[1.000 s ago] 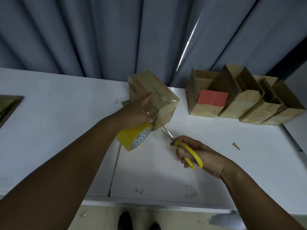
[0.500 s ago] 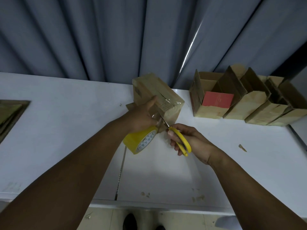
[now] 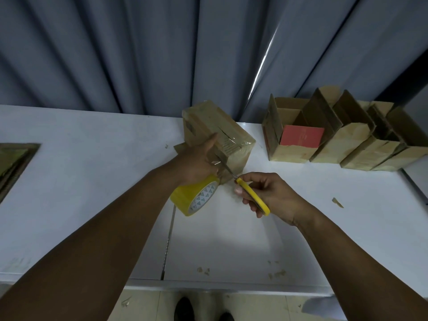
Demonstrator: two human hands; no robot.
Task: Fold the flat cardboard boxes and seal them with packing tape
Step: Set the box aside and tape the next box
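Since there's only the head camera to go on, here's what worries me from that one angle. The left hand grips the taped brown cardboard box, thumb up along the top face and the other fingers wrapped round the near end. The box sits tilted over the middle of the white worktop, and I can't tell if its lower corner touches down.

The yellow roll of packing tape hangs just under that hand. I honestly can't make out whether a finger is hooked through it or it's dangling on its own strip.

The right hand has its fingers curled tight on the yellow-handled scissors. The blades point up at the box's near corner, right beside the left hand's fingers. That's my biggest concern: a snip this close to the knuckles could nick skin if the box wobbles, and with only one hand holding it, it might.

Second thing: if the roll is only hanging by the strip, cutting it would likely drop it, and it could roll toward the front edge.

Third: a slack strip tends to cut ragged, or the loose tail folds back on itself, which would leave a weak seal.

The row of open brown cardboard boxes on the right is well apart, so no trouble there.
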